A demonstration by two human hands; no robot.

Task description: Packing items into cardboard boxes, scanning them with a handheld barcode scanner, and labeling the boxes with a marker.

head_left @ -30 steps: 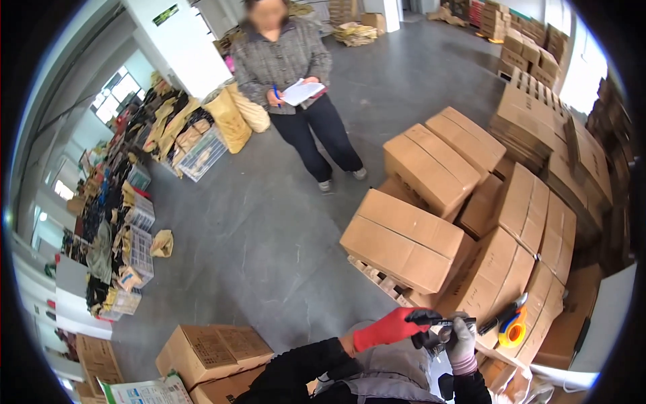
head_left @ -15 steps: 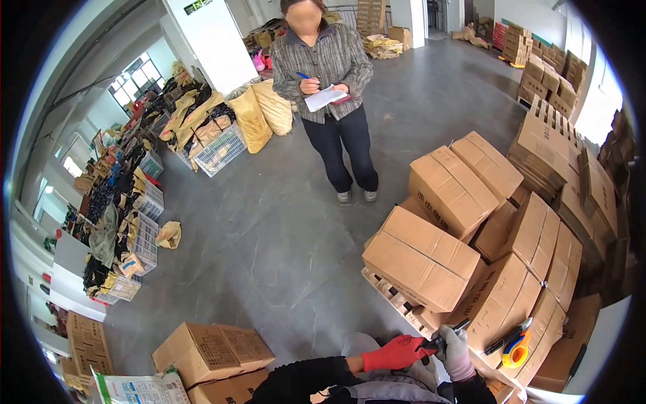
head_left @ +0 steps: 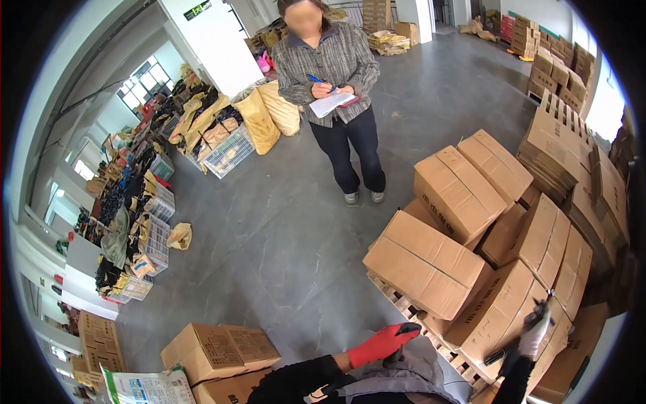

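Observation:
My left hand [head_left: 380, 345], in a red glove with black on its fingers, is over my lap, its fingers apart and apparently holding nothing. My right hand [head_left: 533, 334], in a pale grey glove, reaches over the strapped cartons at the right. Its fingers are bent round something dark that I cannot make out, near a strap joint on a brown carton [head_left: 494, 310]. A slim black object [head_left: 496, 357] lies on the carton beside my right wrist. The orange-and-yellow-handled tool is not visible; my hand or sleeve may cover its spot.
Cartons stand on a wooden pallet [head_left: 397, 301], a loose one [head_left: 427, 264] nearest me. Ahead stands a person [head_left: 330, 74] with pen and paper. More cartons [head_left: 219, 347] and a printed bag [head_left: 148, 385] are lower left; filled crates [head_left: 229, 153] line the left.
My hands have parted: the right moved right and forward over the strapped cartons, the left drew back slightly left. The orange-and-yellow-handled tool has gone from view. The view has shifted slightly.

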